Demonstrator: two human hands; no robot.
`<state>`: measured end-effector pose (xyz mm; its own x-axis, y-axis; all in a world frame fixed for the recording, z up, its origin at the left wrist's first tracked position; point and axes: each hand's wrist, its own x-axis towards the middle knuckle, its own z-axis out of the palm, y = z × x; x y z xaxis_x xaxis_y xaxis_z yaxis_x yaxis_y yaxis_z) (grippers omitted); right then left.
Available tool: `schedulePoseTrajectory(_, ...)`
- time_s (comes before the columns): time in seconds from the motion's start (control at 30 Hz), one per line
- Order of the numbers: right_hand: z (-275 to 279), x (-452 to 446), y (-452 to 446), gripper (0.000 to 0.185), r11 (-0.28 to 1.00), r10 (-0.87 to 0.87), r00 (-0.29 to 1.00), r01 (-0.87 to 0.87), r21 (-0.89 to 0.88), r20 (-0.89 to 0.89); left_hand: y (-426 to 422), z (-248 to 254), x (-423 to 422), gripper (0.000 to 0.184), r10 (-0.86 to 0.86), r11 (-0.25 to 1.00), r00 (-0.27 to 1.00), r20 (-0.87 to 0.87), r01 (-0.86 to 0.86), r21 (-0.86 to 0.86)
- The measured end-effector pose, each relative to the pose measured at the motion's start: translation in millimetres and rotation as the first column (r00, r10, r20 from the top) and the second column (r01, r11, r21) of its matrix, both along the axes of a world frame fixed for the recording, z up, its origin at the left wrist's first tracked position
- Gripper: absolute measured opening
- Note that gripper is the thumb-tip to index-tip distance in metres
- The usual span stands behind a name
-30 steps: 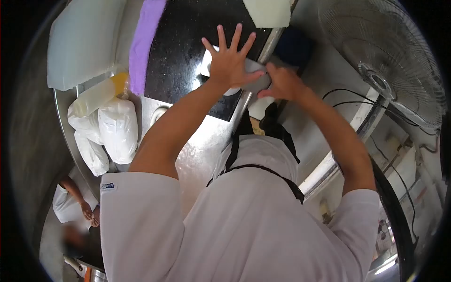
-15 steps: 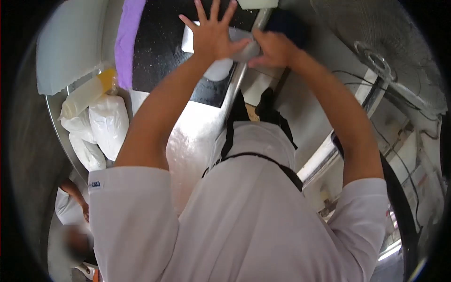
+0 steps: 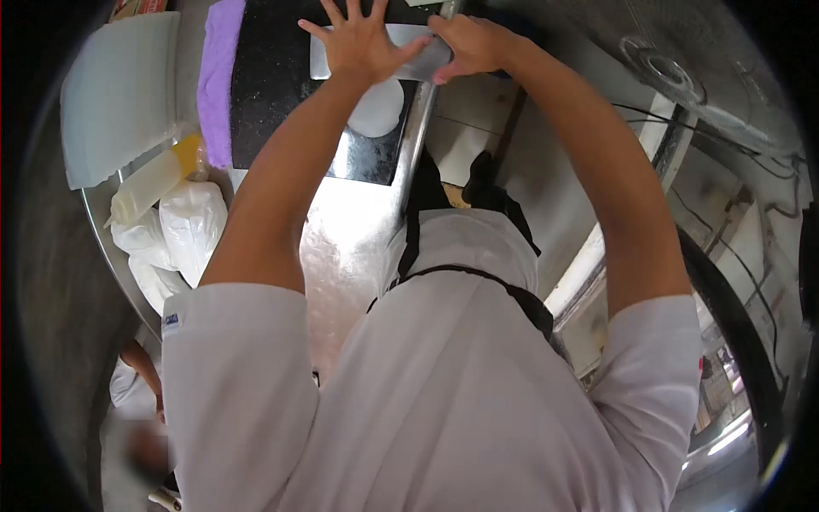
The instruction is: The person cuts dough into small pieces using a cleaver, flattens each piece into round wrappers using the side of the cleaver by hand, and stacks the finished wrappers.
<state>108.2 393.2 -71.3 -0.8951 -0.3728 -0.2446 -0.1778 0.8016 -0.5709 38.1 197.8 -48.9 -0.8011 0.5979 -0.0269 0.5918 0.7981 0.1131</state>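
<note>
A broad, flat metal cleaver blade (image 3: 409,61) lies over the black board (image 3: 264,102) at the top of the view. My left hand (image 3: 363,44) is spread flat on the blade, fingers apart. At the blade's right end my right hand (image 3: 471,44) is closed, thumb toward the metal; the handle is hidden inside its grip. Just below the blade, a thin round white dough sheet (image 3: 376,111) rests on the board, partly under the blade's lower edge or against it; I cannot tell which.
A folded purple cloth (image 3: 220,81) lies along the board's left side. Further left are a stack of translucent sheets (image 3: 119,98), a squeeze bottle (image 3: 149,188) and white plastic bags (image 3: 194,224). The steel table's edge (image 3: 413,128) runs down on the right. Another person's arm (image 3: 141,363) shows lower left.
Both hands and the blade have shifted up in view, the right hand also to the left. The blade now shows flatter and wider. More of the white dough sheet is visible.
</note>
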Motion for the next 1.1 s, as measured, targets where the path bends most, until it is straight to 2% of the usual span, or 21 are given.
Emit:
schedulePoseTrajectory(0.03, 1, 0, -3, 0.074, 0.999, 0.005, 1.000, -0.006, 0.050, 0.027, -3, 0, -2, 0.120, 0.015, 1.000, 1.000, 0.010, -0.015, -0.012)
schedulePoseTrajectory(0.07, -12, 15, -8, 0.075, 0.999, 0.000, 0.988, -0.007, -0.044, -0.153, -6, -1, -2, 0.120, -0.017, 0.999, 1.000, 0.024, 0.018, -0.040)
schedulePoseTrajectory(0.1, -8, 25, -10, 0.075, 0.999, -0.004, 0.988, -0.003, -0.045, -0.156, -12, -3, 3, 0.121, -0.086, 0.996, 0.996, 0.007, 0.087, -0.024)
schedulePoseTrajectory(0.17, -2, 50, -20, 0.077, 0.994, -0.064, 0.989, 0.075, -0.075, 0.132, -16, -5, 19, 0.120, -0.099, 0.993, 0.992, 0.084, 0.104, -0.057)
schedulePoseTrajectory(0.23, -5, 40, -12, 0.078, 0.992, -0.056, 0.982, 0.076, -0.105, 0.178, -8, -8, 9, 0.119, -0.118, 0.991, 0.989, 0.091, 0.124, -0.055)
schedulePoseTrajectory(0.3, -2, 31, -4, 0.079, 0.992, -0.092, 0.982, 0.104, -0.069, 0.163, -1, -1, 2, 0.117, -0.129, 0.991, 0.989, 0.070, 0.132, -0.036)
schedulePoseTrajectory(0.33, -5, 24, 2, 0.082, 0.997, -0.044, 0.999, 0.044, -0.063, 0.000, 2, -7, -1, 0.116, -0.107, 0.994, 0.994, 0.003, 0.107, 0.023)
schedulePoseTrajectory(0.43, 5, 11, -1, 0.082, 0.995, -0.100, 0.995, 0.100, 0.020, -0.009, 9, -2, -17, 0.113, -0.125, 0.991, 0.992, 0.008, 0.125, 0.049)
schedulePoseTrajectory(0.47, -12, 19, -10, 0.082, 0.989, -0.129, 0.991, 0.125, -0.073, -0.042, -11, -55, -29, 0.112, -0.201, 0.979, 0.976, -0.088, 0.196, -0.063)
schedulePoseTrajectory(0.5, -29, 27, -22, 0.082, 0.987, -0.105, 0.994, 0.108, -0.121, 0.030, -27, -48, -18, 0.111, -0.239, 0.964, 0.962, -0.133, 0.252, 0.087)
schedulePoseTrajectory(0.57, 0, 65, -50, 0.085, 0.993, -0.047, 0.981, 0.066, -0.098, 0.187, -72, -50, 22, 0.110, -0.303, 0.937, 0.950, -0.078, 0.312, 0.157)
schedulePoseTrajectory(0.6, 1, 70, -57, 0.089, 0.998, -0.001, 0.968, 0.019, -0.067, 0.252, -82, -50, 33, 0.110, -0.295, 0.946, 0.954, -0.041, 0.298, 0.124)
schedulePoseTrajectory(0.7, -23, 70, -59, 0.088, 0.983, -0.131, 0.975, 0.151, -0.103, 0.180, -66, -42, 4, 0.105, -0.379, 0.916, 0.924, -0.043, 0.382, 0.124)
schedulePoseTrajectory(0.73, -15, 61, -58, 0.088, 0.983, -0.121, 0.975, 0.144, -0.111, 0.187, -59, -44, -10, 0.106, -0.413, 0.890, 0.909, -0.061, 0.417, 0.182)
schedulePoseTrajectory(0.77, 4, 44, -51, 0.087, 0.984, -0.157, 0.973, 0.169, -0.054, 0.168, -48, -25, -15, 0.081, -0.392, 0.906, 0.893, -0.222, 0.417, 0.077)
schedulePoseTrajectory(0.83, 13, 40, -51, 0.086, 0.980, -0.195, 0.970, 0.197, 0.004, 0.145, -22, 0, -31, 0.111, -0.400, 0.904, 0.917, -0.007, 0.393, -0.170)
schedulePoseTrajectory(0.87, 11, 37, -51, 0.086, 0.963, -0.268, 0.958, 0.270, -0.003, 0.102, -13, 13, -41, 0.110, -0.430, 0.885, 0.900, 0.071, 0.436, -0.165)
schedulePoseTrajectory(0.9, 11, 39, -55, 0.086, 0.939, -0.342, 0.937, 0.344, -0.016, 0.067, -12, 11, -48, 0.109, -0.509, 0.857, 0.860, 0.044, 0.510, -0.074)
schedulePoseTrajectory(0.93, 11, 43, -60, 0.086, 0.928, -0.371, 0.925, 0.372, 0.002, 0.087, -17, 7, -39, 0.109, -0.502, 0.855, 0.861, 0.081, 0.508, -0.102)
schedulePoseTrajectory(1.03, -9, 74, -71, 0.086, 0.954, -0.283, 0.947, 0.295, -0.058, 0.153, -37, 12, -13, 0.108, -0.456, 0.861, 0.864, 0.215, 0.489, -0.142)
schedulePoseTrajectory(1.1, -7, 66, -65, 0.084, 0.964, -0.256, 0.958, 0.263, -0.043, 0.130, -33, 6, -23, 0.109, -0.450, 0.880, 0.873, 0.186, 0.470, -0.073)
